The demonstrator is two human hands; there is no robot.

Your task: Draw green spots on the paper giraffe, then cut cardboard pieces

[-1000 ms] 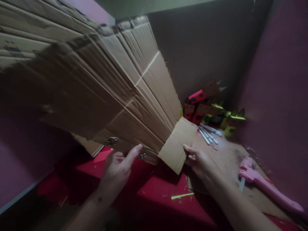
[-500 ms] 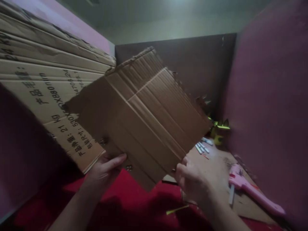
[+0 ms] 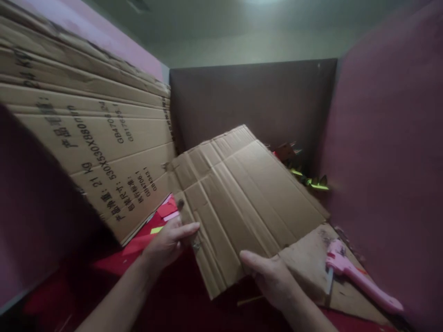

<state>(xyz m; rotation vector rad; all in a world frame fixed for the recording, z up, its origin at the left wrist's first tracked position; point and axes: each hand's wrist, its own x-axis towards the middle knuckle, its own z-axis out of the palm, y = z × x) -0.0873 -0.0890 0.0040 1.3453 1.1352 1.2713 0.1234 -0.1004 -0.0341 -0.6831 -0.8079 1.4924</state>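
Observation:
A creased brown cardboard sheet (image 3: pixel 238 193) is held at a tilt in front of me. My left hand (image 3: pixel 169 242) grips its left lower edge, thumb on top and fingers hidden beneath. At the near right edge, my right hand (image 3: pixel 268 274) is closed on the same sheet, its thumb lying on the upper face. A pink glue gun (image 3: pixel 363 279) rests on a cardboard base to the right of my right hand.
A big printed cardboard panel (image 3: pixel 114 152) leans at the left. Red cloth (image 3: pixel 117 272) lies below, with pink and yellow pieces by my left hand. Yellow-green items (image 3: pixel 316 184) sit at the back right, between the dark back panel and pink wall (image 3: pixel 380 138).
The sheet has tilted down and away, and its far corner has dropped and moved right. My right thumb now lies on its upper face. Coloured pieces beside my left hand have come into view.

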